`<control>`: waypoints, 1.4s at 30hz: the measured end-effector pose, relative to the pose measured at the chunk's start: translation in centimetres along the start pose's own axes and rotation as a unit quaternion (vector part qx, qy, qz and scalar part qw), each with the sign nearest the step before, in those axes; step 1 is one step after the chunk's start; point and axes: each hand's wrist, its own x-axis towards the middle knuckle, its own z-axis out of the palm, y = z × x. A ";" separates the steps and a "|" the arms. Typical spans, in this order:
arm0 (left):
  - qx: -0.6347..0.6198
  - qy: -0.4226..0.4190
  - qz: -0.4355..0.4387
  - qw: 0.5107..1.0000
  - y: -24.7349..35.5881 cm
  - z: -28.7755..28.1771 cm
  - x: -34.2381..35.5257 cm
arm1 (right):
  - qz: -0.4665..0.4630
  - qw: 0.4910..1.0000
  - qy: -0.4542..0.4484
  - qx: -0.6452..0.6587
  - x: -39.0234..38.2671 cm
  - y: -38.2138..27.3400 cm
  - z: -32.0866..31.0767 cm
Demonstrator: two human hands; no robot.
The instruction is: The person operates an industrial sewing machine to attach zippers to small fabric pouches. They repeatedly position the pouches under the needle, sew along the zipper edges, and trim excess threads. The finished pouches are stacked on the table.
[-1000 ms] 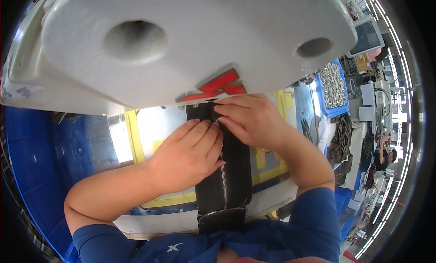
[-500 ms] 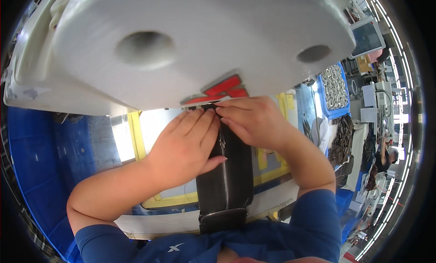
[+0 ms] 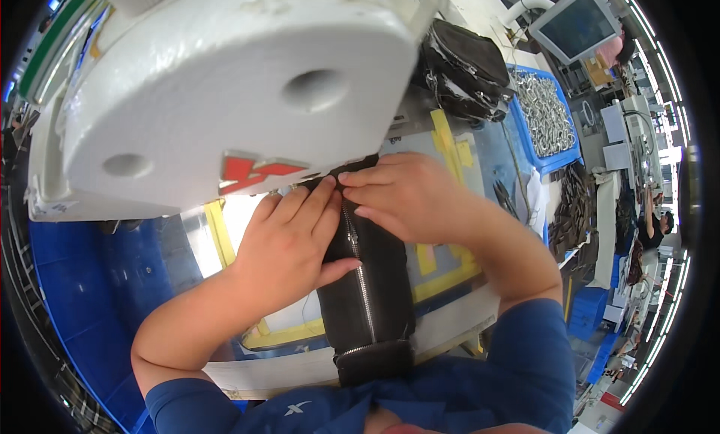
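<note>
Head: left hand (image 3: 283, 243) flattish, right hand (image 3: 414, 195) half-curled on black fabric (image 3: 385, 284)

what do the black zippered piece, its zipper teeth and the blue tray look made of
Black zippered piece: probably fabric, matte, from its dull, soft-looking surface; weave too fine to tell. Zipper teeth: likely metal, shiny, from their silvery glint. Blue tray: probably plastic, semi-gloss, from its smooth, evenly coloured rim.

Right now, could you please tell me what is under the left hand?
The black zippered piece lies partly under the left hand; whatever the hand itself covers cannot be seen.
</note>
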 end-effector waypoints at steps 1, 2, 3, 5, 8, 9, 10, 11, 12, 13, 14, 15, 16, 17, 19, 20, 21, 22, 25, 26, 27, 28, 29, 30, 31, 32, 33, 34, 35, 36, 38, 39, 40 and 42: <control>-0.001 -0.001 -0.001 1.000 0.0 -0.1 0.0 | -0.011 1.000 -0.009 -0.014 0.0 0.0 -0.2; -0.001 -0.001 -0.002 1.000 0.0 -0.1 -0.1 | -0.022 0.999 -0.017 -0.028 0.1 0.0 -0.3; -0.004 0.001 0.000 1.000 -0.1 -0.1 0.0 | -0.030 0.998 -0.027 -0.046 0.1 0.0 -0.5; -0.007 -0.002 0.003 1.000 -0.2 -0.4 0.0 | -0.020 0.998 -0.039 -0.040 0.2 -0.3 -0.7; -0.018 0.002 0.002 1.000 -0.2 -0.3 -0.1 | 0.003 0.997 -0.056 -0.043 0.3 -0.6 -0.7; -0.023 0.004 0.000 1.000 -0.2 -0.3 -0.1 | 0.011 0.997 -0.062 -0.045 0.4 -0.7 -0.6; -0.020 0.004 0.001 1.000 -0.2 -0.3 -0.1 | 0.019 0.996 -0.072 -0.046 0.6 -0.9 -0.8; -0.018 0.004 0.002 1.000 -0.2 -0.4 0.0 | 0.028 0.995 -0.082 -0.046 0.6 -1.0 -1.1; -0.015 0.003 -0.001 1.000 -0.1 -0.5 -0.1 | 0.033 0.994 -0.093 -0.043 0.8 -1.2 -1.2; -0.013 -0.008 -0.009 1.000 -0.2 -0.6 -0.2 | 0.031 0.995 -0.089 -0.040 1.2 -1.4 -1.2; -0.012 -0.018 -0.016 1.000 -0.2 -0.6 -0.4 | 0.029 0.995 -0.084 -0.036 1.5 -1.6 -1.2; -0.009 -0.028 -0.018 0.999 -0.3 -0.9 -0.3 | 0.031 0.996 -0.077 -0.035 1.9 -1.9 -1.3; 0.011 -0.039 -0.030 0.999 -0.4 -1.2 -0.4 | 0.029 0.996 -0.081 -0.035 2.4 -2.1 -1.1; 0.009 -0.052 -0.041 0.998 -0.6 -1.5 -0.7 | 0.027 0.995 -0.085 -0.035 3.2 -2.3 -0.7; 0.006 -0.074 -0.061 0.995 -1.2 -2.1 -0.9 | 0.016 0.994 -0.093 -0.049 4.2 -2.4 -0.4; -0.012 -0.076 -0.061 0.995 -1.4 -2.3 -1.0 | 0.007 0.993 -0.099 -0.061 4.6 -2.3 -0.2; -0.009 -0.075 -0.060 0.995 -1.5 -2.2 -1.1 | -0.002 0.992 -0.108 -0.072 4.7 -2.3 0.2; -0.006 -0.073 -0.059 0.996 -1.5 -2.1 -1.1 | 0.002 0.993 -0.098 -0.064 4.8 -2.3 0.3; -0.014 -0.070 -0.054 0.996 -1.7 -2.0 -1.1 | 0.007 0.997 -0.070 -0.043 4.4 -2.3 0.4; -0.020 -0.069 -0.053 0.996 -1.7 -2.0 -1.1 | 0.003 0.998 -0.060 -0.037 4.2 -2.2 0.6; -0.021 -0.070 -0.053 0.996 -1.8 -2.0 -1.1 | 0.001 0.998 -0.048 -0.032 4.1 -2.2 0.8; -0.022 -0.072 -0.053 0.996 -1.8 -2.0 -1.1 | 0.003 0.998 -0.054 -0.036 4.1 -2.3 0.7; -0.023 -0.073 -0.052 0.996 -1.8 -2.0 -1.1 | 0.005 0.997 -0.060 -0.040 4.2 -2.4 0.5; -0.020 -0.069 -0.052 0.996 -1.8 -2.0 -1.1 | 0.006 0.997 -0.066 -0.044 4.3 -2.5 0.4; -0.017 -0.065 -0.052 0.996 -1.8 -2.0 -1.1 | 0.001 0.997 -0.062 -0.040 4.3 -2.5 0.3; -0.014 -0.062 -0.052 0.997 -1.7 -2.0 -1.2 | -0.004 0.998 -0.058 -0.037 4.4 -2.6 0.2; -0.015 -0.075 -0.058 0.995 -1.7 -2.2 -1.1 | -0.007 0.998 -0.054 -0.035 4.4 -2.7 0.2; -0.015 -0.088 -0.064 0.994 -1.6 -2.5 -0.9 | -0.006 0.998 -0.050 -0.036 4.4 -2.7 0.2; -0.015 -0.102 -0.070 0.992 -1.6 -2.7 -0.8 | -0.005 0.998 -0.047 -0.038 4.4 -2.8 0.3; -0.015 -0.114 -0.077 0.990 -1.6 -2.8 -0.8 | -0.007 0.998 -0.043 -0.039 4.5 -2.9 0.4; -0.016 -0.138 -0.090 0.986 -1.6 -3.0 -0.7 | -0.001 0.998 -0.057 -0.037 4.7 -3.1 0.6; -0.020 -0.134 -0.090 0.987 -1.7 -3.0 -0.8 | 0.002 0.997 -0.062 -0.036 4.8 -3.2 0.5; -0.023 -0.130 -0.089 0.987 -1.8 -2.9 -0.9 | 0.010 0.997 -0.069 -0.042 4.8 -3.2 0.5; -0.031 -0.103 -0.075 0.991 -1.9 -2.5 -0.9 | 0.023 0.995 -0.084 -0.053 4.7 -3.1 0.3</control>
